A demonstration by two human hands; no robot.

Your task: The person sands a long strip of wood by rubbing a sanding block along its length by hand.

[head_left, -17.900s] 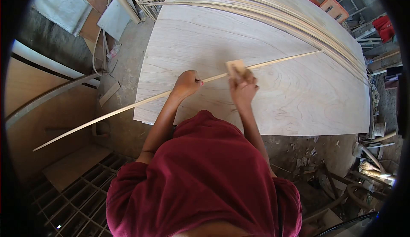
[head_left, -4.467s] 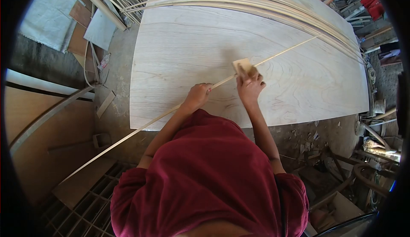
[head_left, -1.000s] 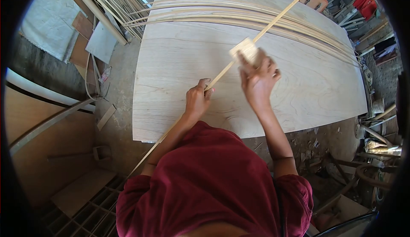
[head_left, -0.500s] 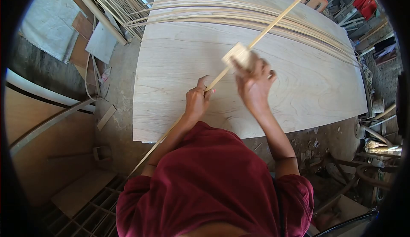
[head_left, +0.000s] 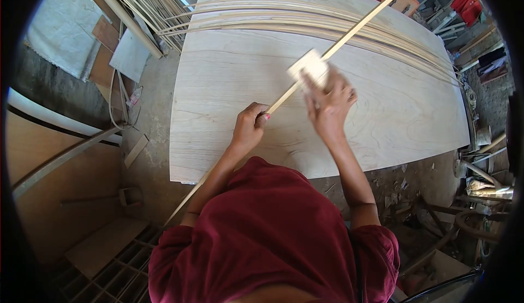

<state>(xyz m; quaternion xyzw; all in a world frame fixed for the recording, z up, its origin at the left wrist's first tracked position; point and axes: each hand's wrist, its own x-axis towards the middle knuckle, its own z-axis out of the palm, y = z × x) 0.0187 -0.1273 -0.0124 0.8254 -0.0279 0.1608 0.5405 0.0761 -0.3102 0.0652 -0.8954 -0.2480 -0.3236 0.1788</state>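
Note:
My left hand (head_left: 251, 125) is closed round a long, thin wooden strip (head_left: 357, 25). The strip slants from beside my left forearm at the lower left, over the board, to the top right. My right hand (head_left: 331, 105) grips a pale, flat, squarish block (head_left: 307, 69), somewhat smeared by motion, which lies across the strip a little beyond my left hand. Whether the block has a sheet round it I cannot tell. Under both hands is a large light plywood sheet (head_left: 218, 90).
Several thin wooden strips (head_left: 262, 16) lie along the far part of the plywood. More strips (head_left: 136, 3) and a pole (head_left: 125, 19) lean at the upper left. A wooden grid frame (head_left: 117, 267) stands at the lower left. Scraps and clutter (head_left: 420, 210) cover the floor at right.
My left fingers, with the index raised before, have closed round the strip. My right hand and the block have shifted slightly up and right. The strip's far part has shifted a little to the right.

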